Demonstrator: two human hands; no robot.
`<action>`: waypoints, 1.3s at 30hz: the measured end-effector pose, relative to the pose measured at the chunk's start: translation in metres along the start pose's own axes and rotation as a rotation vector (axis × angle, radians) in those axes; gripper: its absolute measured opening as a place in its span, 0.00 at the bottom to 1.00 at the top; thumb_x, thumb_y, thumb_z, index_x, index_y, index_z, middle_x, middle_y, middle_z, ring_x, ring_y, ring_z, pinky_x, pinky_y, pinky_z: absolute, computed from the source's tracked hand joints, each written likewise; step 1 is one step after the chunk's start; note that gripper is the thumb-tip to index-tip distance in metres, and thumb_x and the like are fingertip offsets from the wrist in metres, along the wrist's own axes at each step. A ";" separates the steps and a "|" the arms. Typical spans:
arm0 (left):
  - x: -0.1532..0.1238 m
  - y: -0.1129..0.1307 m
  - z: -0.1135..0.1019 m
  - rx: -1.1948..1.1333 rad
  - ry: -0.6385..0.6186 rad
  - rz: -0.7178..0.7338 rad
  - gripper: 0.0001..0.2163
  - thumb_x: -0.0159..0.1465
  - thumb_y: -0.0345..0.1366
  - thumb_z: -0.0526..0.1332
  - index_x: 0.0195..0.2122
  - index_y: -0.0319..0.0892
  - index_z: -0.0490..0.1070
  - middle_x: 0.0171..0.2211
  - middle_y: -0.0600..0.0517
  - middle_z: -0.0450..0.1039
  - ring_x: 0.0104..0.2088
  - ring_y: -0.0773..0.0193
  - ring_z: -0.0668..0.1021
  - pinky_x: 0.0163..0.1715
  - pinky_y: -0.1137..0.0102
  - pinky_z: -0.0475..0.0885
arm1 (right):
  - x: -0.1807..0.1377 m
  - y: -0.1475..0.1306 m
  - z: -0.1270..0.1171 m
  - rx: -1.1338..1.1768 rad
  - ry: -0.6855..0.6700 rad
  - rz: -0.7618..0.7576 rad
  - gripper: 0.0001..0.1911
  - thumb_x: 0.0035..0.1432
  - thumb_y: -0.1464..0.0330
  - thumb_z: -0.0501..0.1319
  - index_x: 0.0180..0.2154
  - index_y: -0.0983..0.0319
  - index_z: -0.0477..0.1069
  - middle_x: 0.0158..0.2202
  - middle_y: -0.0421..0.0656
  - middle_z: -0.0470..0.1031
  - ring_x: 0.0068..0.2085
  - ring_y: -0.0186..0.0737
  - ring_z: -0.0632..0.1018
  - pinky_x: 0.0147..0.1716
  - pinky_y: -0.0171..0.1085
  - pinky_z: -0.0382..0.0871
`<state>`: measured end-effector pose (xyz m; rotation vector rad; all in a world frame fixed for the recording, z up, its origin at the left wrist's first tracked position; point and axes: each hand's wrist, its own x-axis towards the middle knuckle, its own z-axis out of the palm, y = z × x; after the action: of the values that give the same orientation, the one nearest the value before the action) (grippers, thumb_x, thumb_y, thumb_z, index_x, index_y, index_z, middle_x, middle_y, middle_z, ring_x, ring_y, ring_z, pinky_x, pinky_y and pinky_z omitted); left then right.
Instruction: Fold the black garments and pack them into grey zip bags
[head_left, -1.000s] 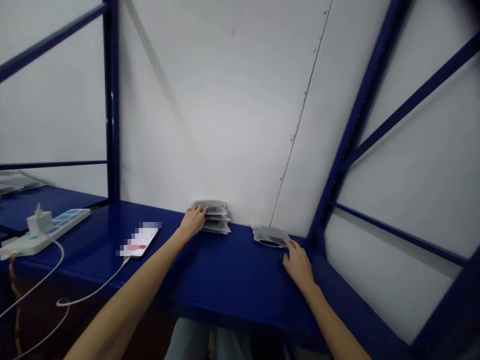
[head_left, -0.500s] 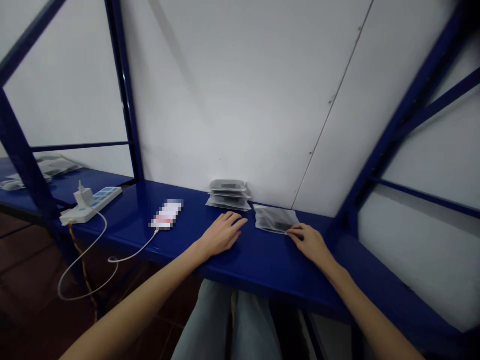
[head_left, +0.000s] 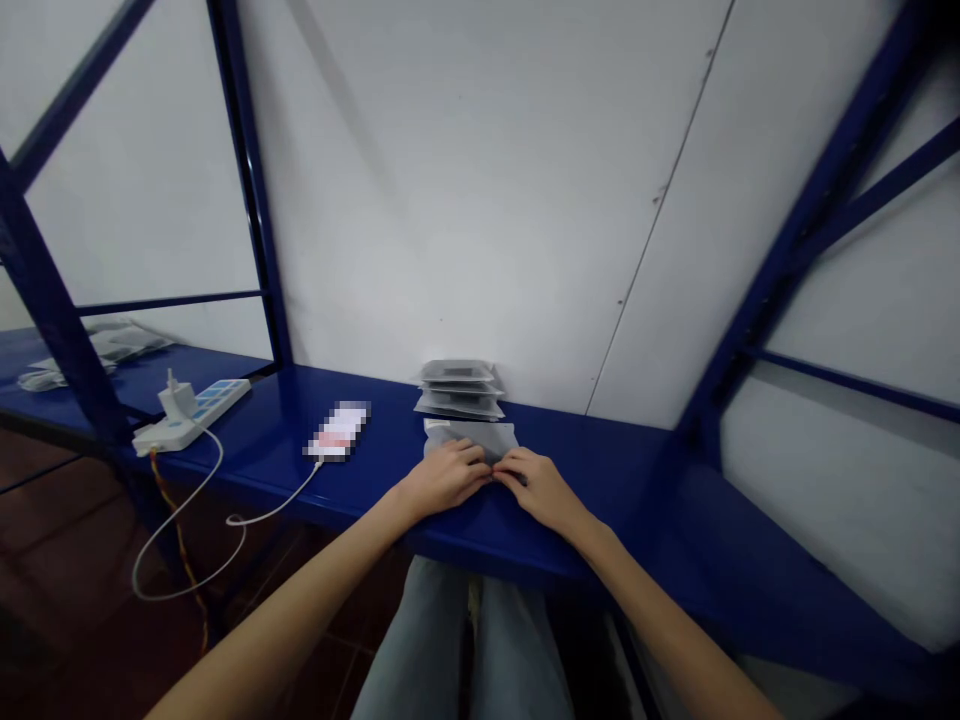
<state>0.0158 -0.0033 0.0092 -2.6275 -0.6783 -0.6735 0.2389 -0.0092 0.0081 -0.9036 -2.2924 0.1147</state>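
A frosted plastic pouch lies on the blue table in front of me, its near edge partly covered by my fingers. My left hand rests over its lower left part, with thumb and fingertips pinched at the near edge. Right beside it, my right hand pinches the same edge, and the fingertips of both hands nearly meet. Just behind the pouch, against the wall, stands a small stack of similar pouches with dark contents.
On the left a phone with a blurred screen is joined by a white cable to a charger in a power strip. More pouches lie at far left. Blue frame posts stand at both sides; a white wall is behind.
My right hand has moved left, bringing the pouch from the right to in front of the stack. My left hand, spread on the table before, now pinches the pouch's edge.
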 end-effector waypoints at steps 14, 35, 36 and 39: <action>0.004 0.005 0.003 0.163 -0.023 -0.031 0.12 0.75 0.35 0.51 0.42 0.39 0.74 0.39 0.48 0.73 0.39 0.59 0.75 0.39 0.65 0.70 | -0.009 -0.004 0.002 -0.085 0.089 -0.049 0.10 0.66 0.73 0.60 0.45 0.58 0.78 0.44 0.45 0.80 0.47 0.46 0.78 0.50 0.47 0.74; -0.058 -0.027 -0.028 0.179 0.072 -0.378 0.12 0.69 0.24 0.54 0.40 0.44 0.76 0.40 0.48 0.78 0.39 0.58 0.78 0.42 0.62 0.71 | -0.019 -0.004 -0.008 -0.216 0.325 -0.056 0.12 0.67 0.73 0.59 0.39 0.57 0.82 0.39 0.44 0.83 0.41 0.45 0.80 0.43 0.45 0.77; -0.063 -0.030 -0.030 0.137 0.065 -0.375 0.12 0.69 0.25 0.54 0.38 0.44 0.76 0.40 0.49 0.79 0.39 0.58 0.78 0.42 0.63 0.72 | -0.019 -0.005 -0.009 -0.194 0.323 -0.038 0.12 0.67 0.73 0.59 0.39 0.56 0.82 0.39 0.44 0.83 0.41 0.45 0.80 0.43 0.45 0.77; -0.068 -0.028 -0.036 -0.019 0.123 -0.367 0.10 0.71 0.30 0.55 0.40 0.44 0.77 0.44 0.49 0.79 0.44 0.59 0.78 0.45 0.64 0.75 | -0.017 -0.008 -0.008 -0.141 0.270 -0.048 0.12 0.67 0.73 0.59 0.39 0.56 0.81 0.39 0.44 0.83 0.42 0.45 0.80 0.45 0.45 0.77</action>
<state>-0.0641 -0.0205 0.0093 -2.4733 -1.1337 -0.9382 0.2487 -0.0271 0.0074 -0.8763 -2.0873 -0.1822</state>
